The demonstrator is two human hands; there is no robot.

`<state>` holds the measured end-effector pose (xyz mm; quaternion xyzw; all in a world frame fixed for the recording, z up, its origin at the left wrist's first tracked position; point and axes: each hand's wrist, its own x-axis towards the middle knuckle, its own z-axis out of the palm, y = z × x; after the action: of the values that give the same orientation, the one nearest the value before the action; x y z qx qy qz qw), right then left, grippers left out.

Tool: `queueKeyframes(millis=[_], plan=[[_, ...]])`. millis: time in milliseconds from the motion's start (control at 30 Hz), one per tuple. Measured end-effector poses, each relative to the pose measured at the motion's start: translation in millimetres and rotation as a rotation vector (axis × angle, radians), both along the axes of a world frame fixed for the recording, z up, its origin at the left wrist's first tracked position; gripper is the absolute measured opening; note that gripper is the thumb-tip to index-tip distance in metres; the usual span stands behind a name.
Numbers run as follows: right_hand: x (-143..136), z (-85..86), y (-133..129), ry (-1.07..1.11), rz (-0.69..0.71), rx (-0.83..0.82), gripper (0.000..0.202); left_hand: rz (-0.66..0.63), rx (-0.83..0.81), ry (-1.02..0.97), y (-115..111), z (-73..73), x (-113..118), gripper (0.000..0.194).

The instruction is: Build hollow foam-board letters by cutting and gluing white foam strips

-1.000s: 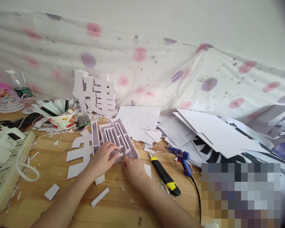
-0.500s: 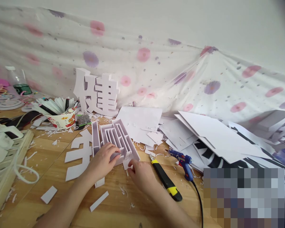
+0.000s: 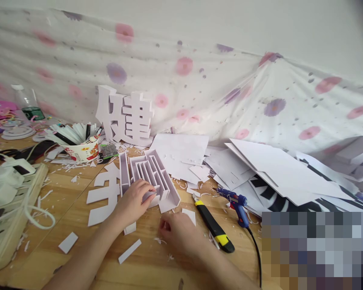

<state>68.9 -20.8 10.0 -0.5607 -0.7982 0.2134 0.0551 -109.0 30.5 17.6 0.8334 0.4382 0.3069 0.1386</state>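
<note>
A white foam-board letter form with thin upright walls lies on the wooden table. At its near edge is my left hand, thumb and fingers closed on one of its short walls. My right hand is just in front of the form, apart from it, fingers curled; whether they hold anything is hidden. Beside that hand lies a small white piece. A flat white cutout rests left of the form.
A yellow-black cutter and a blue glue gun lie to the right. White sheets pile up behind them. A finished white character, a paper bowl of pens and a power strip stand left.
My right hand has drawn back from the form toward me, and its fingers are more curled. A small white piece now shows beside it. My left hand has stayed at the form.
</note>
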Motion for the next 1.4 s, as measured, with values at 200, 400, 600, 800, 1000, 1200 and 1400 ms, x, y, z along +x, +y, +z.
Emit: queueKeyframes(millis=[200,400,600,800,1000,1200,1400], plan=[[32.5,9.4,0.6,-0.123,-0.238,0.102,0.026,0.002,0.001,0.014,0.7,-0.6,-0.1,0.014],[69.2,3.6,-8.5,-0.081,-0.202,0.029,0.028,-0.011,0.026,0.014,4.2,-4.4,-0.7,0.014],[67.6,6.6,-16.8,-0.019,-0.303,0.073,0.023,-0.002,0.034,0.000,5.0,-6.4,-0.9,0.014],[45.5,12.4,-14.8,0.190,-0.276,0.271,0.010,0.004,0.032,0.006,2.7,-4.2,-0.6,0.015],[3.8,-1.1,5.9,-0.054,-0.259,0.436,0.013,-0.021,0.067,0.020,2.8,-4.8,-0.9,0.019],[-7.7,-2.0,18.4,-0.039,-0.231,0.350,0.017,-0.041,0.090,0.055,3.1,-4.4,-0.4,0.022],[-10.5,3.5,20.6,0.007,-0.213,0.302,0.018,-0.055,0.072,0.078,3.1,-5.3,-1.2,0.022]])
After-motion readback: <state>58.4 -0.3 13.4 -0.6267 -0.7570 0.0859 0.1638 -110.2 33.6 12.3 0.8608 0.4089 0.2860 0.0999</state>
